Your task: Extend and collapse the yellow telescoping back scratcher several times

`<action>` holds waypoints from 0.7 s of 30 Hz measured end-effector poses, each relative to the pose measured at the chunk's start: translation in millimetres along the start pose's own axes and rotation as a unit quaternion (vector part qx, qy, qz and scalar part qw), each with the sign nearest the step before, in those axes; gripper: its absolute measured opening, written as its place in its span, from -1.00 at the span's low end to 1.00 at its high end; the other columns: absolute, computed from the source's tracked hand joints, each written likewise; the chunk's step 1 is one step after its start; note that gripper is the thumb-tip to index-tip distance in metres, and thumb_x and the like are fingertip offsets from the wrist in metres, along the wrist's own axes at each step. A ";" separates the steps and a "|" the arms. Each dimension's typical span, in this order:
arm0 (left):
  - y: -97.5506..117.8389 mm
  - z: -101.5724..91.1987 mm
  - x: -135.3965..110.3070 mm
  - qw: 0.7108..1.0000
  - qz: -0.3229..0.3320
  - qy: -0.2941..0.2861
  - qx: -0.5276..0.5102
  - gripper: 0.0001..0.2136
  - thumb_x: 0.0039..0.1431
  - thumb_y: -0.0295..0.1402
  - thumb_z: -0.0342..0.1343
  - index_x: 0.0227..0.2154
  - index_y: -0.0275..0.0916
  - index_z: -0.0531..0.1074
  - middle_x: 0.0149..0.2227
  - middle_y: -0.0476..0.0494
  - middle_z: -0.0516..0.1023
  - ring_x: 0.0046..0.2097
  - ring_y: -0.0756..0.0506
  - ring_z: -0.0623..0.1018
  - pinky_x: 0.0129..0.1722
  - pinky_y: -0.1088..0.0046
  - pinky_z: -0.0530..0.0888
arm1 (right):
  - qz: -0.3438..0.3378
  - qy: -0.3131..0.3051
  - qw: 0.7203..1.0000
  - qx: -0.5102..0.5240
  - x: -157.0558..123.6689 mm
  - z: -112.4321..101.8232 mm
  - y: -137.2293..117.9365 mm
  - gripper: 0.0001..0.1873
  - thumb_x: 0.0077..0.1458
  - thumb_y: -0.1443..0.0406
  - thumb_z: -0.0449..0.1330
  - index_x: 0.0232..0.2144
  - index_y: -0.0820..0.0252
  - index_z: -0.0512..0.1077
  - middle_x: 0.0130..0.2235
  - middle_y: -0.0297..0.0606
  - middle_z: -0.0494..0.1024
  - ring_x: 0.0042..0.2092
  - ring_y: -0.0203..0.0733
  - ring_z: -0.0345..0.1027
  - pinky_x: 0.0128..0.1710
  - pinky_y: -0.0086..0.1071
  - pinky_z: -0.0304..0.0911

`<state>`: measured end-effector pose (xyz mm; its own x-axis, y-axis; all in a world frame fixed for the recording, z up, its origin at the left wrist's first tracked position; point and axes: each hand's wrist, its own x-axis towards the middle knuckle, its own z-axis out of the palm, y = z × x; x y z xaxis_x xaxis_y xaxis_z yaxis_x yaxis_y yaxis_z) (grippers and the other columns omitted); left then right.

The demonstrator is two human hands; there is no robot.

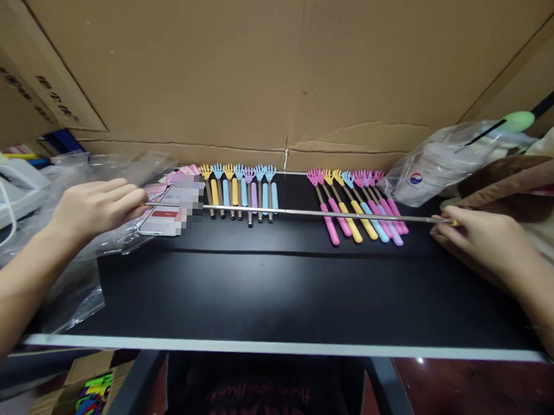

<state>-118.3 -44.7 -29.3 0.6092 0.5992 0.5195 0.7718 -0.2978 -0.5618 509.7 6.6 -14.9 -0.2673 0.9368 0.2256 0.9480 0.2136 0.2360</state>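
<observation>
A telescopic back scratcher is drawn out into a long, thin metal rod, held level above the black table. My left hand is closed around one end and my right hand around the other. A little yellow shows at both ends; the rest is hidden in the fingers. Behind the rod, several back scratchers in yellow, blue and purple lie in a row, with bare metal ends and loose coloured handles among them. Farther right is a slanted row of back scratchers with pink, yellow, blue and purple handles.
A phone lies beside clear plastic bags at the left. A bagged Pepsi cup stands at the back right, near brown cloth. Cardboard walls the back. Below the front edge sits a box of colourful pieces.
</observation>
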 end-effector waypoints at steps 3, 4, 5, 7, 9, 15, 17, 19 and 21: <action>7.8 -0.6 10.8 1.000 0.014 0.016 0.014 -0.75 0.27 -0.26 -0.13 -0.53 -0.17 0.22 -0.57 0.05 0.34 -0.44 0.01 0.29 -0.55 0.49 0.13 | -0.028 0.007 1.000 -0.011 3.4 -4.3 -20.7 -0.77 0.02 0.12 0.07 -0.54 0.11 0.27 -0.53 -0.18 0.46 -0.51 -0.26 0.27 -0.48 -0.39 0.01; 13.9 -1.5 18.5 0.999 0.032 0.024 0.023 -0.75 0.26 -0.26 -0.12 -0.52 -0.17 0.24 -0.55 0.07 0.38 -0.44 0.02 0.31 -0.55 0.51 0.14 | -0.043 0.022 0.998 -0.027 4.1 -6.1 -32.3 -0.78 0.04 0.14 0.05 -0.53 0.12 0.27 -0.54 -0.20 0.46 -0.50 -0.25 0.28 -0.48 -0.40 -0.01; 22.0 -2.8 28.0 0.997 0.056 0.042 0.034 -0.76 0.26 -0.26 -0.11 -0.52 -0.17 0.25 -0.54 0.08 0.40 -0.44 0.03 0.33 -0.54 0.52 0.17 | -0.054 0.040 0.997 -0.042 4.7 -8.1 -45.8 -0.79 0.05 0.16 0.05 -0.53 0.13 0.28 -0.53 -0.20 0.47 -0.50 -0.25 0.28 -0.49 -0.41 -0.03; 43.7 -7.3 50.6 0.994 0.089 0.041 0.054 -0.76 0.25 -0.26 -0.08 -0.52 -0.19 0.27 -0.55 0.06 0.41 -0.43 0.02 0.36 -0.50 0.53 0.23 | -0.084 0.076 0.992 -0.062 5.7 -13.1 -77.0 -0.80 0.09 0.19 0.02 -0.49 0.15 0.31 -0.51 -0.21 0.49 -0.50 -0.27 0.28 -0.51 -0.43 -0.08; 70.3 -14.3 73.9 0.993 0.101 0.057 0.028 -0.73 0.26 -0.26 -0.09 -0.54 -0.20 0.29 -0.59 0.03 0.39 -0.47 0.02 0.37 -0.54 0.50 0.20 | -0.119 0.116 0.984 -0.069 6.7 -19.4 -109.8 -0.75 0.12 0.17 -0.01 -0.48 0.15 0.33 -0.53 -0.26 0.49 -0.53 -0.29 0.27 -0.54 -0.45 -0.15; 141.2 -41.4 116.4 0.991 0.093 0.049 -0.082 -0.72 0.28 -0.29 -0.13 -0.53 -0.22 0.30 -0.62 0.02 0.36 -0.52 0.02 0.39 -0.62 0.47 0.09 | -0.184 0.152 0.970 -0.044 5.1 -37.1 -187.7 -0.80 0.09 0.29 -0.02 -0.45 0.18 0.38 -0.64 -0.34 0.41 -0.62 -0.33 0.19 -0.57 -0.43 -0.29; 153.1 -46.5 120.7 0.990 0.093 0.038 -0.102 -0.73 0.28 -0.30 -0.13 -0.51 -0.23 0.30 -0.61 0.01 0.36 -0.52 0.02 0.41 -0.62 0.47 0.08 | -0.193 0.137 0.971 -0.031 3.0 -41.0 -202.2 -0.81 0.08 0.33 -0.02 -0.48 0.18 0.36 -0.61 -0.35 0.43 -0.62 -0.34 0.17 -0.57 -0.41 -0.30; 158.7 -48.6 122.3 0.989 0.085 0.037 -0.113 -0.74 0.28 -0.29 -0.13 -0.50 -0.24 0.29 -0.61 0.01 0.37 -0.52 0.01 0.42 -0.62 0.47 0.06 | -0.196 0.141 0.970 -0.023 1.6 -43.9 -209.7 -0.82 0.09 0.33 -0.02 -0.48 0.19 0.35 -0.59 -0.36 0.43 -0.63 -0.36 0.15 -0.57 -0.40 -0.32; 159.7 -49.1 122.3 0.989 0.074 0.043 -0.120 -0.74 0.28 -0.29 -0.14 -0.49 -0.24 0.29 -0.60 0.02 0.39 -0.52 0.01 0.42 -0.62 0.48 0.05 | -0.202 0.167 0.965 -0.026 1.7 -46.0 -211.1 -0.80 0.12 0.33 -0.03 -0.47 0.19 0.35 -0.60 -0.37 0.41 -0.63 -0.37 0.14 -0.57 -0.40 -0.34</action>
<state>88.5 -55.5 -23.9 0.7244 0.4733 0.5013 0.6874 -0.5515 -0.4726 301.1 -49.6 -20.9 -0.6623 0.6361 0.3959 0.7470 0.5205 0.4135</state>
